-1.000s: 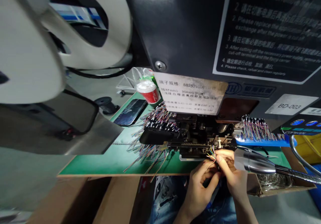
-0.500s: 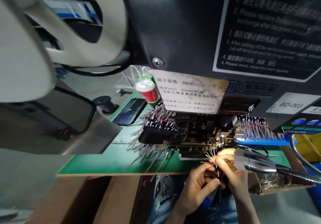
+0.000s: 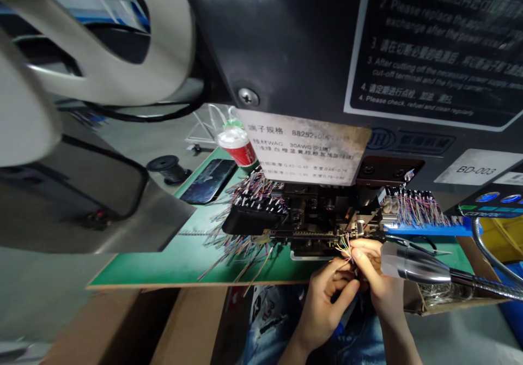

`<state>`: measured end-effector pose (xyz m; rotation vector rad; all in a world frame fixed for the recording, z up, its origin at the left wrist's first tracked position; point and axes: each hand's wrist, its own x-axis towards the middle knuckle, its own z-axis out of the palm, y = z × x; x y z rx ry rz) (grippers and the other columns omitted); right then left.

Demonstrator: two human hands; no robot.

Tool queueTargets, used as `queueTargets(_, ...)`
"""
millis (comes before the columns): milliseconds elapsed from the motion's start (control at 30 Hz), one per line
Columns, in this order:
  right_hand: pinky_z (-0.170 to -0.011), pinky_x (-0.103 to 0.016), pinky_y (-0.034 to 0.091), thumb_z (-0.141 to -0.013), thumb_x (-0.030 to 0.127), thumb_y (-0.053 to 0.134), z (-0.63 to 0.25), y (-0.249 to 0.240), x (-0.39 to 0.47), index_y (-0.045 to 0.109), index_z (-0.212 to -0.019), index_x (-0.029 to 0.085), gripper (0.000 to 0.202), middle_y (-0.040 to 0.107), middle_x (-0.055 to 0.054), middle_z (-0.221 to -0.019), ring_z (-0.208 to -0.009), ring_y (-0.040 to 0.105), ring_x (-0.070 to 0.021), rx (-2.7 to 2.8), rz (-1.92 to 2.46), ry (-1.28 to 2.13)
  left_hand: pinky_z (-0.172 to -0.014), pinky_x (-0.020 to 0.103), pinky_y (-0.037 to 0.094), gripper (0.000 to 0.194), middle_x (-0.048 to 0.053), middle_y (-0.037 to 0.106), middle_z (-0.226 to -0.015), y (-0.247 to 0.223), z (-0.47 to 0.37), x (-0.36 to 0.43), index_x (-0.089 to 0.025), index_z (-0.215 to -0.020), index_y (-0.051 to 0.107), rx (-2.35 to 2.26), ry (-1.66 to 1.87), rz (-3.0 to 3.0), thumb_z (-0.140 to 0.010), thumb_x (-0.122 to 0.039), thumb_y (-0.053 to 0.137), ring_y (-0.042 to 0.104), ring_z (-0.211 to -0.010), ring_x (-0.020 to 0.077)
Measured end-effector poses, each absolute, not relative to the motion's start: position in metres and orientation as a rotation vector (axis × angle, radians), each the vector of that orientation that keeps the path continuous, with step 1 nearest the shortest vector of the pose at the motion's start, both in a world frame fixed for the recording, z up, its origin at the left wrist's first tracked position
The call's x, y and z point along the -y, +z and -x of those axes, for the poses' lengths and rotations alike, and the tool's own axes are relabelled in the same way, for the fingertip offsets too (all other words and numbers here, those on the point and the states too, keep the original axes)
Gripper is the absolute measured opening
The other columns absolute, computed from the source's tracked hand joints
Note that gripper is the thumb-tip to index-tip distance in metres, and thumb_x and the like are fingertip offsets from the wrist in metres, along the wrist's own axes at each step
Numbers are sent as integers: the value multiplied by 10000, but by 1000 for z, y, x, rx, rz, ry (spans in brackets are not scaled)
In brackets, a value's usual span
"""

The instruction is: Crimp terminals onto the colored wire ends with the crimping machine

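Thin cable (image 3: 353, 267), its coloured wire ends (image 3: 345, 247) fanned out, sits at the counter's (image 3: 163, 267) front edge, right in front of the machine's (image 3: 286, 43) lower works; can't tell if the ends touch metal. Right hand (image 3: 371, 267) pinches it just under the fan, thumb against forefinger. Left hand (image 3: 330, 294) is curled, thumb and fingertips closed on the cable's dark lower part, contact partly hidden. Lamp head (image 3: 414, 262) points in just beside the right hand. Loose wire bundles (image 3: 232, 250) spread left of the works, some poking past the front edge. Phone (image 3: 209, 181) lies along the left edge, red cup (image 3: 241, 150) beside it near the far left corner. Blue tray (image 3: 433, 231) of more wires to the right; carton (image 3: 420, 302) of clippings off the front right corner.
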<state>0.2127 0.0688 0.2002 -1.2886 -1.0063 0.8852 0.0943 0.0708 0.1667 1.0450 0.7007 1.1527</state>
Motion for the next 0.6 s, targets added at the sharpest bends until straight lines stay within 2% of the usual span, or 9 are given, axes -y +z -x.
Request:
queueTargets(333, -849, -379, 617, -927, 338, 721, -212, 200, -68, 823, -997, 240, 158, 820, -62, -925, -891, 773, -264, 1007, 1285, 914, -756, 246, 645, 302, 86, 763, -912, 164, -94, -70, -142, -1042, 762, -715, 1145, -1042, -894, -400, 812, 744, -739, 175)
queueTargets(467, -827, -372, 632, -935, 365, 728, -211, 198, -66, 829, -982, 247, 162, 820, -54, -907, -861, 778, -256, 1017, 1267, 907, -761, 274, 645, 360, 85, 759, -918, 162, -90, -68, -148, -1051, 751, -745, 1106, -1047, -879, -458, 814, 753, -765, 199)
queueTargets(600, -750, -367, 638, -919, 423, 762, -215, 196, -63, 820, -908, 254, 179, 797, -62, -932, -801, 763, -248, 1095, 1212, 915, -694, 276, 629, 380, 58, 735, -848, 158, -76, -69, -160, -948, 723, -589, 974, -959, -833, -499, 853, 755, -682, 196)
